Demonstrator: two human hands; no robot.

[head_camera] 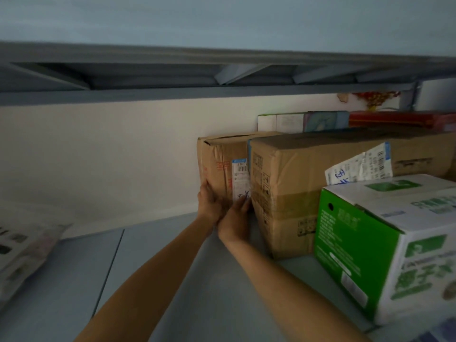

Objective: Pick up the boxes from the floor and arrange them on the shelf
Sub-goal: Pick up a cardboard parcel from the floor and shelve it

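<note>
A narrow brown cardboard box [219, 164] with a white shipping label stands upright on the grey shelf [158, 262], against the back wall. My left hand [208, 203] presses flat on its lower left front corner. Beside it, my right hand [235, 222] lies flat against the box's lower front, by the label. Both hands have the fingers extended and touch the box without wrapping around it. Right next to it stands a larger brown box [291, 188].
A green and white carton [385, 245] sits at the front right of the shelf. Flat colourful boxes [345, 120] lie on top of the big box at the back. A plastic-wrapped packet [22, 245] rests at the far left. An upper shelf [172, 72] hangs overhead.
</note>
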